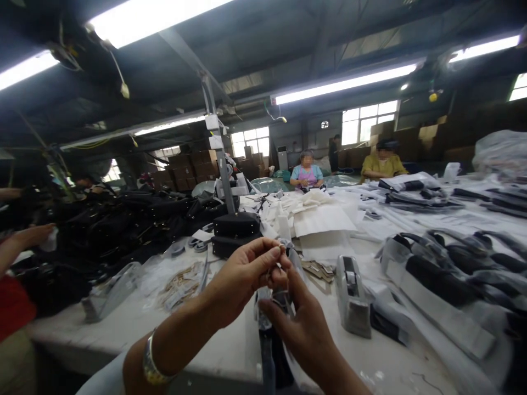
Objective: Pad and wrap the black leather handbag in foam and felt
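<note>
My left hand [241, 277], with a metal bracelet [151, 356] on its wrist, pinches thumb and forefinger together over something small and pale that I cannot make out. My right hand [307, 323] meets it there with curled fingers, its thumb held lower and apart. What the right fingers grip is hidden. Below and behind the hands is a dark piece in clear plastic [265, 321] at the table edge. A tape dispenser [354, 299] stands to the right. Two black cases [235, 233] lie stacked beyond the left hand.
Brown tags [179, 288] and another tape dispenser [111, 291] lie left on the white table [222, 348]. Black bags [123, 225] are heaped behind; white sheets [325, 222] and wrapped dark pieces [440, 280] cover the right. A co-worker's hand [39, 236] reaches in at left. Two people sit opposite.
</note>
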Demonstrator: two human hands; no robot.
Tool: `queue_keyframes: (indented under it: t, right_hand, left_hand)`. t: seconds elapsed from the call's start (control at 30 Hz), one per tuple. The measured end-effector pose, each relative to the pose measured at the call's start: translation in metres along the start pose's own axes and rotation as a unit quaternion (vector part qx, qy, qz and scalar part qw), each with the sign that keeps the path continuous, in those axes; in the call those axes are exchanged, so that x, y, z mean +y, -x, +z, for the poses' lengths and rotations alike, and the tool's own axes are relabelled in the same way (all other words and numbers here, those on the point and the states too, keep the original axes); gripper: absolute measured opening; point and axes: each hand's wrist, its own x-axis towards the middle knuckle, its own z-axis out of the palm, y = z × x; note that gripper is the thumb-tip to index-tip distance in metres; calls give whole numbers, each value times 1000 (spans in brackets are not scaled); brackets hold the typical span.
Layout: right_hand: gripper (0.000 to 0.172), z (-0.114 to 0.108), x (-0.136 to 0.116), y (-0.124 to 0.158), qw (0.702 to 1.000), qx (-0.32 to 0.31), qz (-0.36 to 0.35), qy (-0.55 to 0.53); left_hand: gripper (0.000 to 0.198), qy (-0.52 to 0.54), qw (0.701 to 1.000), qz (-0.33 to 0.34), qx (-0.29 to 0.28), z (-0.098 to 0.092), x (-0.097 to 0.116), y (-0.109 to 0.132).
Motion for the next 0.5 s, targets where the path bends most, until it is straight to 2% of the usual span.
queue_keyframes:
  t: [0.17, 0.23, 0.3, 0.43, 0.5]
  right_hand:
    - [36, -25, 9, 11, 979, -41, 131, -148]
    - [29, -37, 17, 17, 973, -37, 171, -152]
    - [31, -46, 28, 21, 973, -16, 201, -108]
    - [37, -57, 51, 23, 976, 0, 214, 48]
    - [39, -55, 61, 20, 969, -22, 203, 137]
  left_hand:
    - [13, -6, 1000, -4, -3, -8, -13, 5]
    - [15, -40, 999, -10, -4, -19, -25, 8]
    - [19, -116, 993, -4, 17, -35, -41, 12]
    - [28, -269, 954, 0, 130, -78, -78, 22]
    - [31, -283, 949, -35, 131, -96, -99, 26]
